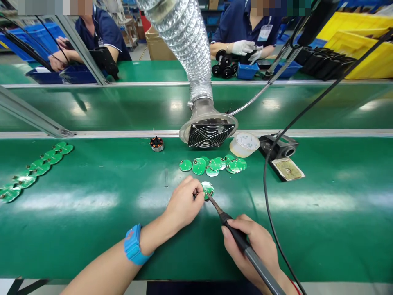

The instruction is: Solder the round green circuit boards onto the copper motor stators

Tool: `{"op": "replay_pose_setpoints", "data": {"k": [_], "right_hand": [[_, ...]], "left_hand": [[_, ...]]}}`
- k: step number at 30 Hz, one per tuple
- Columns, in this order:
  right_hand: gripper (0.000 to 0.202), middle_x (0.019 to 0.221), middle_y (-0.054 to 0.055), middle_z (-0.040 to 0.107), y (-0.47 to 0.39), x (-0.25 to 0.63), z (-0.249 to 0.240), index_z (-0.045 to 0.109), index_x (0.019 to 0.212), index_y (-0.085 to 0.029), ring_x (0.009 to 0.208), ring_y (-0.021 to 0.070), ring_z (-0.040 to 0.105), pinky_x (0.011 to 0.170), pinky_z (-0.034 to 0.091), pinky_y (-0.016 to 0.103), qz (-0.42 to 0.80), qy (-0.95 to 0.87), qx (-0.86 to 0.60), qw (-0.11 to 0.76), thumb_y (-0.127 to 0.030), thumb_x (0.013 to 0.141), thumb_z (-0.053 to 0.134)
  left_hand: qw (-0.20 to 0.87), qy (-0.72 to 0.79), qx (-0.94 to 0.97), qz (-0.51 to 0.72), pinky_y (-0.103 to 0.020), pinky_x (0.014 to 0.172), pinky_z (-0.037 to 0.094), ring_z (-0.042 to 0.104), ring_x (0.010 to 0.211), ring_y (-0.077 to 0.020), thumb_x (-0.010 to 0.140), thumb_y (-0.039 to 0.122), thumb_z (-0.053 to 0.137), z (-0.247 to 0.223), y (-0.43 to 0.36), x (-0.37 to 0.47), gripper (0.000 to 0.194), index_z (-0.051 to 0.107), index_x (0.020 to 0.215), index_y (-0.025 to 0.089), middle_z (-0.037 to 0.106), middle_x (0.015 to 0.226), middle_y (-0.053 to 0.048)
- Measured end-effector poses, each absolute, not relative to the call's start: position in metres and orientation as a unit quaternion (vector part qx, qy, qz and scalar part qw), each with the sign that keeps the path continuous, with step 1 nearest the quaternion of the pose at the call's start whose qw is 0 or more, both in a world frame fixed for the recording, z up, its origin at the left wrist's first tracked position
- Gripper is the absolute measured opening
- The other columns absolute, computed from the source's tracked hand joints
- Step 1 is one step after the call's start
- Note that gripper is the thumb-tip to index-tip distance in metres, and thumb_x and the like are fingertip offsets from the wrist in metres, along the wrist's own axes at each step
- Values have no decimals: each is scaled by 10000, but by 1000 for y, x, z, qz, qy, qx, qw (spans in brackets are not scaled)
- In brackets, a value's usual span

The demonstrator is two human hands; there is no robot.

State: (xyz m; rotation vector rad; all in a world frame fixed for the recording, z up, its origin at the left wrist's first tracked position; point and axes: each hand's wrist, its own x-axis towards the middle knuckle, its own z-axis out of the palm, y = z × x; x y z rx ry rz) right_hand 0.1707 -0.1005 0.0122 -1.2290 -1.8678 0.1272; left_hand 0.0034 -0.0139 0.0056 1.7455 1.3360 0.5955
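Observation:
My left hand (186,200), with a blue band (133,246) on its wrist, is closed at the left edge of a round green circuit board (208,188). Its curled fingers partly hide the board and whatever else lies between them. Wrapped round the dark handle of a soldering iron (238,235), my right hand (254,250) slants the tool up and to the left. The iron's tip meets the board's lower part, close to my left thumb. Just beyond lies a cluster of similar round boards (216,164), some overlapping.
A fume extractor (210,133) hangs behind the boards. Tape roll (245,144), iron stand (279,146) and sponge tray (287,169) stand right of it. A black cable (266,184) crosses the right side. A small motor part (157,144) and a row of boards (38,167) lie left.

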Motion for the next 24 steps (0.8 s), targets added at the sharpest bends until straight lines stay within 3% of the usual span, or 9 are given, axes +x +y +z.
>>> {"op": "replay_pose_setpoints", "data": {"k": [9,17,24], "right_hand": [[25,615,-45,578,-99,165,12,535,973,-213,442,117,588,403,469,223,32,-759,-501,415,-208,950,545],[145,650,-41,601,-101,168,12,573,1010,-230,478,124,593,447,508,236,64,-744,-496,442,-142,896,591],[320,885,46,777,-85,175,20,588,1279,-244,691,200,743,613,598,294,74,-738,-539,399,-232,959,578]], "left_hand": [[421,524,702,235,-267,631,356,449,675,-132,826,41,519,8,-13,3,215,463,686,195,448,742,34],[398,526,715,231,-271,625,352,450,672,-139,825,54,523,7,-14,2,214,453,685,199,441,735,32],[374,526,730,225,-281,639,360,474,695,-151,834,84,509,6,-14,4,194,445,697,206,461,748,22]]}}
